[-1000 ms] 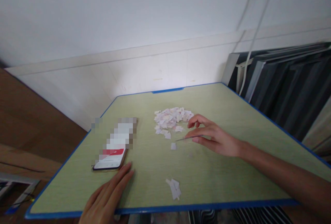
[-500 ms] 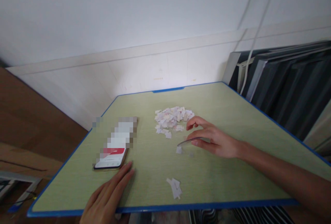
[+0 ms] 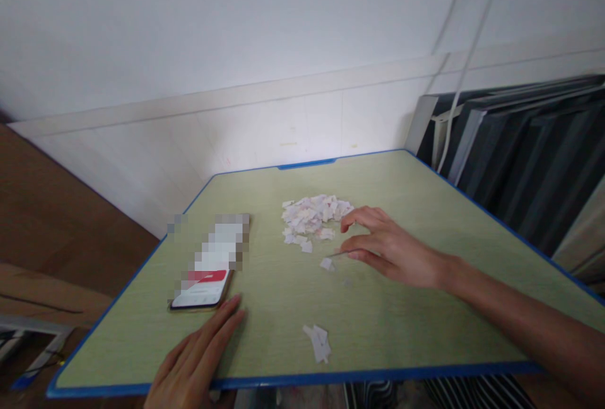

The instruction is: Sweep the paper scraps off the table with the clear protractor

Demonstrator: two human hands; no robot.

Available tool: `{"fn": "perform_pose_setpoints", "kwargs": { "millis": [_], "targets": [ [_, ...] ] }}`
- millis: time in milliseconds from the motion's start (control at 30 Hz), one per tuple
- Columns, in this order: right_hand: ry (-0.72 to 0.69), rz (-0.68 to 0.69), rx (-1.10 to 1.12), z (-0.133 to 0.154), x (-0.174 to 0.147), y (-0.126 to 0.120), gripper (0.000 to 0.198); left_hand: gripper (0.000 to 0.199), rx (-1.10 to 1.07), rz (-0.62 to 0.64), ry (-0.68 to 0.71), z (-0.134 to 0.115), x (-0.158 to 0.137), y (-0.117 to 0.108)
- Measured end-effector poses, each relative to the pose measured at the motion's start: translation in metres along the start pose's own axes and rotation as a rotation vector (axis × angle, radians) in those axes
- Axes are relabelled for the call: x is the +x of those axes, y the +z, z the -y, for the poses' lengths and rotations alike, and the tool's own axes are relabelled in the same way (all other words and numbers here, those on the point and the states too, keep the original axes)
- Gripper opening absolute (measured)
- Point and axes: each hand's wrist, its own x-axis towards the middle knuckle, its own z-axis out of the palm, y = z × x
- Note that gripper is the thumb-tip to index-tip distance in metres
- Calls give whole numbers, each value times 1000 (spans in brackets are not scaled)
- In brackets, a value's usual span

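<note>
**Thin tool pointed left at a paper scrap**

The left hand [image 3: 196,358] lay flat, fingers spread, beside a phone [image 3: 208,270]. The right hand [image 3: 385,248] pinched thin tweezers [image 3: 341,253], lying left-right, tip leftward at a paper scrap [image 3: 326,264] mid-table [image 3: 425,207].

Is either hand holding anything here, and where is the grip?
The right hand pinches a thin tool, likely tweezers, at its rear end; the tip sits by a paper scrap. The left hand lies flat, holding nothing.
</note>
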Motion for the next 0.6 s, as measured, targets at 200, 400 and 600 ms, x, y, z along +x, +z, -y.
{"fn": "perform_pose_setpoints", "kwargs": {
  "millis": [200, 400, 600],
  "targets": [
    [38, -8, -71, 3, -1, -5, 22, 50, -7, -9, -3, 0, 0, 0],
    [40, -23, -85, 8, -2, -4, 21, 50, -20, -10, -5, 0, 1, 0],
    [66, -38, -78, 9, -2, 0, 21, 52, -17, 3, -13, 0, 1, -1]
  ]
}}
